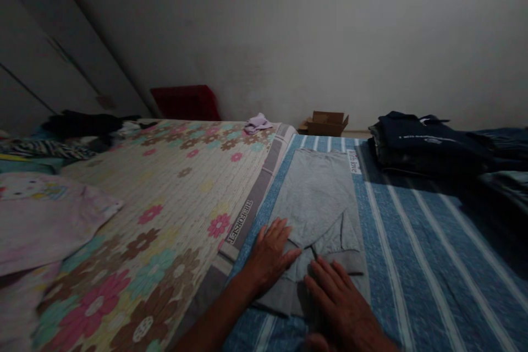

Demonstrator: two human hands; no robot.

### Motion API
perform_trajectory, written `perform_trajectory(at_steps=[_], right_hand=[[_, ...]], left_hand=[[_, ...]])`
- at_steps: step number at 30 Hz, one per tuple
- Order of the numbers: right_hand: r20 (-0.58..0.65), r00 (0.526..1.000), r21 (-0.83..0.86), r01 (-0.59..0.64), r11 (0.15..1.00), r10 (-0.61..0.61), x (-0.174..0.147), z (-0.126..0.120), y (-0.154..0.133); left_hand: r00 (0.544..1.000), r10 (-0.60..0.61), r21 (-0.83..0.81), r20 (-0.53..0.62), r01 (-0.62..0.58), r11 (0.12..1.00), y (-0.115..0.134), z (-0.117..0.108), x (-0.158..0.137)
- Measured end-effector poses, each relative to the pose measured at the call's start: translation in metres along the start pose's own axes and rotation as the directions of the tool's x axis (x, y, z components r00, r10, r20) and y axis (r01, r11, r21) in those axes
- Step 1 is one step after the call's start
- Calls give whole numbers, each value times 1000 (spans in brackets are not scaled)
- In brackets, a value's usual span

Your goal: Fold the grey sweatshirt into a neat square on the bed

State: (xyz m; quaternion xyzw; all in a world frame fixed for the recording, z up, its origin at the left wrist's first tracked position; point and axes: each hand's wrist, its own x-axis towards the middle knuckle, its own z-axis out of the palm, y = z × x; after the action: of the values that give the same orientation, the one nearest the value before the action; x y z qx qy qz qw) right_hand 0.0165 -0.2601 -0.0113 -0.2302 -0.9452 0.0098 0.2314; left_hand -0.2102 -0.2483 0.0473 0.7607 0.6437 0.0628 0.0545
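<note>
A: Head view: both hands lie flat, fingers spread, on the grey garment [317,198] spread over the blue striped bedcover [421,242].
B: Left hand [270,256], right hand [342,302]?
A: Yes; the right wrist is cut off, and the dark folded pile [424,143] is hard to make out.
</note>
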Motion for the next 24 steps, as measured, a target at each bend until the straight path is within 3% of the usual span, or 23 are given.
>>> perform_trajectory(at_steps=[6, 12, 19, 24], right_hand=[[99, 995, 4, -27, 1000, 26, 3, -12, -13], [-60, 998, -34, -23, 999, 21, 2, -15, -16], [-206, 977, -109, 36, 993, -58, 8, -11, -23], [-107, 988, -107, 97, 990, -109, 12, -10, -26]], left_hand=[[996, 69, -49, -52, -72, 996, 0, -7, -19], [959, 283, -87, -24, -284, 955, 3, -14, -39], [932, 361, -106, 31, -356, 928, 0, -16, -58], [915, 389, -140, 105, -374, 917, 9, -15, -66]])
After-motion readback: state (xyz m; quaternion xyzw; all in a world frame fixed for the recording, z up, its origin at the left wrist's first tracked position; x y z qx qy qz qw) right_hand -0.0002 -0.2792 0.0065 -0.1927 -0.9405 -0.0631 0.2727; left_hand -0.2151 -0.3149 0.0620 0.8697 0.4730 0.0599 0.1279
